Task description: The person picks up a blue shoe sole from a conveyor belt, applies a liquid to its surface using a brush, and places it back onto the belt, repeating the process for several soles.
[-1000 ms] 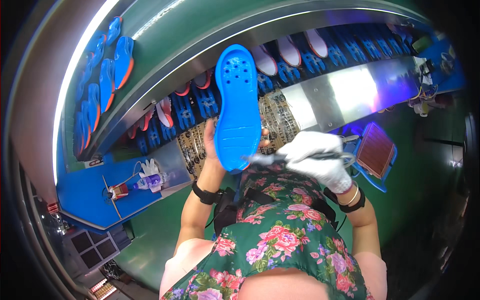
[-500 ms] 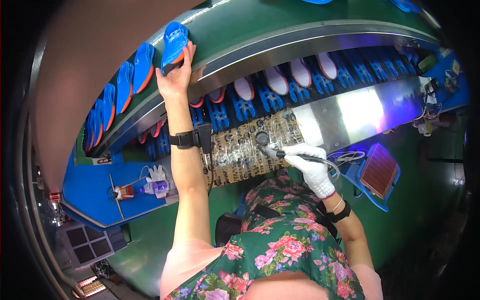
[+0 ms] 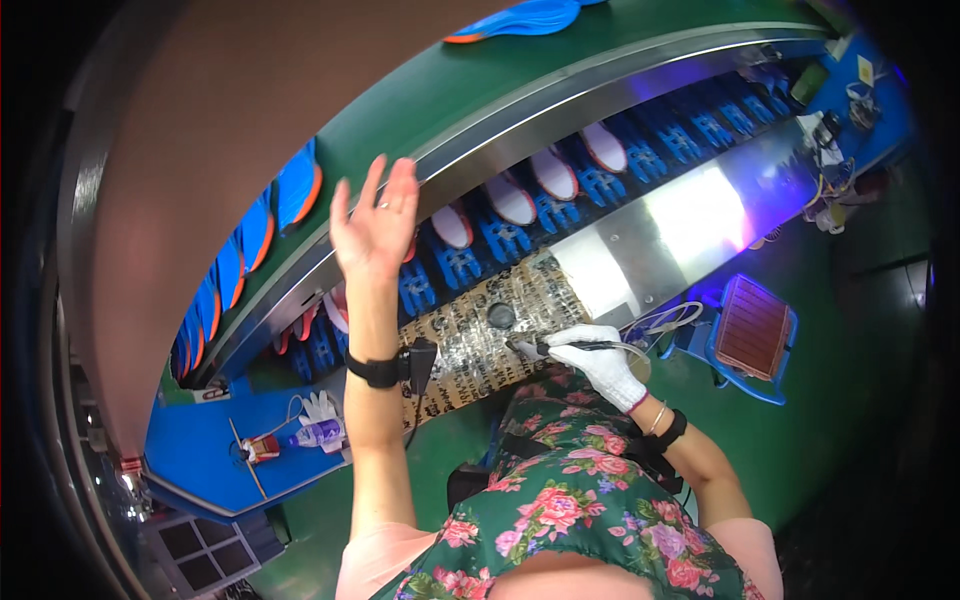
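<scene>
Several bright-blue soles (image 3: 299, 187), orange-edged, closely lined on the green belt (image 3: 400, 110), left. Bare left hand (image 3: 375, 230) just right of them, fingers loosely spread, nothing held. Gloved right hand (image 3: 600, 365), nearer, curled round a slim black brush-like tool (image 3: 541, 348), tip blurred, pale hose (image 3: 637, 352) trailing, over the taped ledge (image 3: 465, 355).

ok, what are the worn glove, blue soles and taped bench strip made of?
Worn glove: probably knitted fabric, matte white, soft folds. Blue soles: likely moulded foam or rubber, smooth curves, slight sheen. Taped strip: apparently glossy clear plastic tape, wrinkled highlights over brown; backing unclear.
</scene>
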A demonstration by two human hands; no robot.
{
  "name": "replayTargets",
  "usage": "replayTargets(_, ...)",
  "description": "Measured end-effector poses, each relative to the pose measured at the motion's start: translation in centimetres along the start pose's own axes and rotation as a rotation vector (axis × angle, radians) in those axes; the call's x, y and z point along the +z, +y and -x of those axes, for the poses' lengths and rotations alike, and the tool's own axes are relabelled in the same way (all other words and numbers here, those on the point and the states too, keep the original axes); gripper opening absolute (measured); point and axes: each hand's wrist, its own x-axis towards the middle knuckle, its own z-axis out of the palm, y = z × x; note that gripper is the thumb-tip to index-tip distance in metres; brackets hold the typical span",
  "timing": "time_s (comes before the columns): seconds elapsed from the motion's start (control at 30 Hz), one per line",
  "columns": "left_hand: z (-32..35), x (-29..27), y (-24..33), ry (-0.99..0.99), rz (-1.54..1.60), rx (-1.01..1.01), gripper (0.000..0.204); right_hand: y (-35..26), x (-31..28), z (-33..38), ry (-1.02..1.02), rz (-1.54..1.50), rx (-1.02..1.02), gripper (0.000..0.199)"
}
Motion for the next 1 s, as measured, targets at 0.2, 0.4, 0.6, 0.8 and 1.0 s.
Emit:
replayTargets(0.2, -10.4, 7.5, -8.3, -0.214, -0.94, -0.059, 0.062, -0.6, 0.4, 0.0, 0.087, -0.105, 0.009, 0.015)
replayTargets(0.4, -21.8, 12.7, -12.2, -0.254, -1.798, 0.254, 0.068, -1.2, -1.7, 1.6, 0.196, -0.092, -0.02, 0.014)
replayTargets(0.6, -24.3, 11.7, -9.8, -0.079, -1.503, 0.169, 0.03, -0.6, -3.9, 2.9, 0.232, -0.106, -0.021, 0.015)
replayTargets(0.8, -15.4, 6.7, -0.6, 0.093, -0.698, 0.222, 0.028, -0.9, -3.9, 3.0, 0.211, -0.14, 0.058, 0.016)
replayTargets(1.0, 3.5, 1.4, 0.1, 0.031, -1.096, 0.299, 0.089, -4.6, -3.7, 2.4, 0.218, -0.084, -0.003, 0.016)
